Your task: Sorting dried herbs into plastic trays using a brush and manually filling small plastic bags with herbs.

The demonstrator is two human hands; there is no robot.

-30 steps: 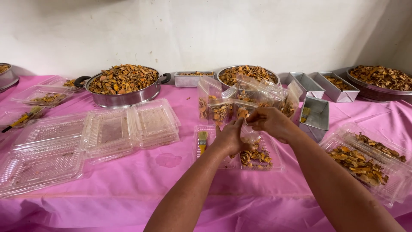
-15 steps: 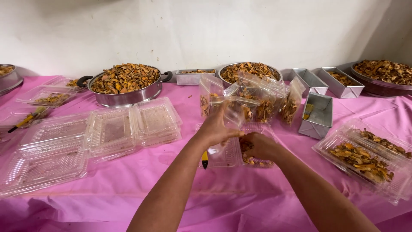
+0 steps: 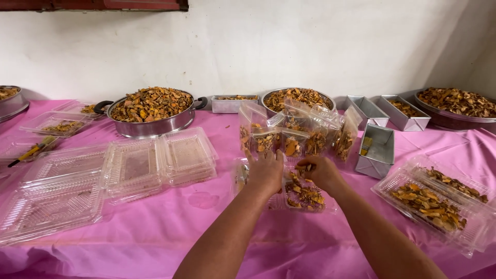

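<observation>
Beyond the fingertips stands a row of upright clear bags of chips (image 3: 297, 137), blocking the way to the round metal pan (image 3: 297, 98) behind. A stack of empty clear trays (image 3: 134, 168) lies well off beside the left fingers. Left hand (image 3: 266, 173) lies palm-down, fingers together, on the open clear container (image 3: 302, 194). Right hand (image 3: 320, 173) curls, fingertips pinching chips above it. The container lies flat under the fingers, its long axis running left to right.

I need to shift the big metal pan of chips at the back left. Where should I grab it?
Take the metal pan by its two black side handles, one hand from each side. It is wide, round and heaped above the rim, so gripping the rim from above would likely spill chips.
</observation>
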